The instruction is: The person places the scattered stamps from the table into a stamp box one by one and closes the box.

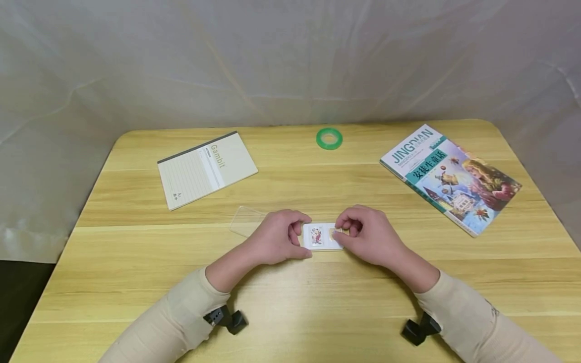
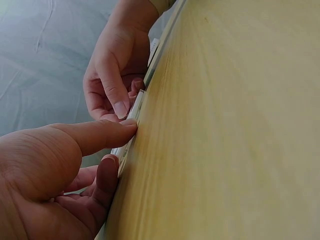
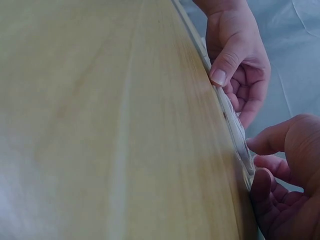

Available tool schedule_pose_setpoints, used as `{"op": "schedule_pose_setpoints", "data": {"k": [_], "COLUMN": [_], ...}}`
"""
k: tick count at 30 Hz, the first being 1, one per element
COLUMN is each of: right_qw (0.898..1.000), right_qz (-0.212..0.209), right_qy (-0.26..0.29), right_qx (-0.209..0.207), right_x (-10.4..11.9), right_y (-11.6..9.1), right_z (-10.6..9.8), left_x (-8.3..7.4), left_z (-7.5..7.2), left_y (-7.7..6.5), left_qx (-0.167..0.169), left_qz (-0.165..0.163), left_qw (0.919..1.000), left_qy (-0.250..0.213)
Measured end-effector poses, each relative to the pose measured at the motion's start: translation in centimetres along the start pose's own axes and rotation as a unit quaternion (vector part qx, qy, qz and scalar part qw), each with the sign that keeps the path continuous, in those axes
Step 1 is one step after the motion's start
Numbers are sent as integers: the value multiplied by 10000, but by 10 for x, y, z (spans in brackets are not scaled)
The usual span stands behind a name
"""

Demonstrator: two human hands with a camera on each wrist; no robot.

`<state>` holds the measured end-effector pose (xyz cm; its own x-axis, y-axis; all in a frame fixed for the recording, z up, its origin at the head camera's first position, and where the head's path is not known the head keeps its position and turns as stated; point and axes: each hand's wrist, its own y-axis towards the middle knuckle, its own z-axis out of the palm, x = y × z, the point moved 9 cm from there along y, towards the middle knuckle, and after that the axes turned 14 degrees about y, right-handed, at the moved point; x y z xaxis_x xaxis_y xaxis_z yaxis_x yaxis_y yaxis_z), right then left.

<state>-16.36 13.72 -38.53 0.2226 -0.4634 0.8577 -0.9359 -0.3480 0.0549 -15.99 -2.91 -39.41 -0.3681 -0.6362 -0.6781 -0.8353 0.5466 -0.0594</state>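
A small flat white box lies on the wooden table in front of me. On its top are a little picture of a red-and-white figure and a yellowish patch partly hidden by the right thumb. With thumb and fingers spread to its near and far edges, my left hand grips the box's left end. At the right end, my right hand has curled fingers, pinching there with thumb and fingertips; I cannot tell whether a separate piece is between them. Behind the left hand lies a clear plastic cover, partly hidden.
A beige notebook lies at the back left. A roll of green tape is by the table's far edge. At the right lies a colourful storybook. Pale cloth hangs behind the table.
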Motion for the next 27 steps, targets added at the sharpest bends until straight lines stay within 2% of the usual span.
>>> {"op": "schedule_pose_setpoints", "data": {"k": [9,22,27], "right_qw": [9994,9948,9960], "right_qz": [49,-625,-675], "right_qy": [320,782,441], "right_qx": [75,168,385], "right_x": [1,3,-6], "right_y": [-2,-9,-14], "right_z": [-1,-14,-14], "left_x": [0,1,1], "left_z": [0,0,0], "left_y": [0,-1,-1], "left_qx": [44,16,26], "left_qz": [-45,-55,-63], "left_qw": [10000,10000,9999], "left_qy": [-7,38,98]}}
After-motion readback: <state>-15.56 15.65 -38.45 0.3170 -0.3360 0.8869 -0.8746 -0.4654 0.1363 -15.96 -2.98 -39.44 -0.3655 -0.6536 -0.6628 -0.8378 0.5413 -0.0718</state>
